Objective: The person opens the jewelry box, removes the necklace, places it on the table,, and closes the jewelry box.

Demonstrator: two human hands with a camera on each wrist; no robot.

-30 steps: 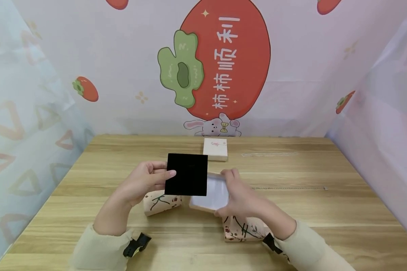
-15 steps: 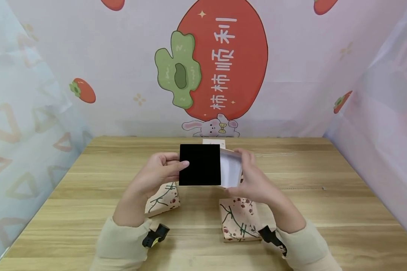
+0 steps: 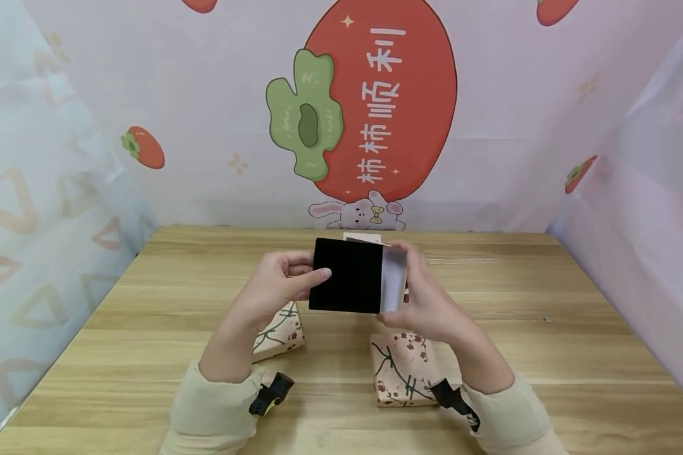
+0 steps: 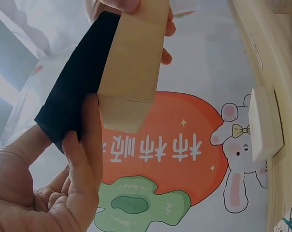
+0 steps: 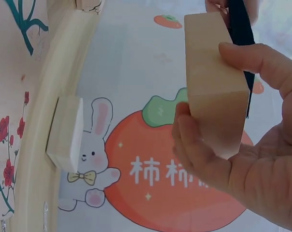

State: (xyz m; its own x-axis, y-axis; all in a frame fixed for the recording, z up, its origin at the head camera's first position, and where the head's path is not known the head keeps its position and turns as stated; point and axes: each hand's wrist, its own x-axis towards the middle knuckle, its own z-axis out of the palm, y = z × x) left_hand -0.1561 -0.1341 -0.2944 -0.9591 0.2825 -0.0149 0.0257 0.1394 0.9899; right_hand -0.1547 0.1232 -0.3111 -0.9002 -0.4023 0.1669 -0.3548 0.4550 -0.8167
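Note:
My left hand pinches a flat black square pad, its thumb on the front face and fingers behind. With the right hand I grip a small box part, pale inside and tan outside, by its right end. Both are held above the table, and the pad covers much of the box's opening in the head view. The left wrist view shows the black pad tilted against the edge of the tan box. In the right wrist view, thumb and fingers clasp the tan box from opposite sides.
Two flower-patterned box pieces lie on the wooden table: a right one and a left one partly behind the left arm. A white box stands at the back. Two thin chains, one silvery chain farther back, lie right.
Both hands have lifted the pad and the box, which has moved up and right. The pad has moved right, now overlapping most of the box's opening. The right floral piece is less hidden.

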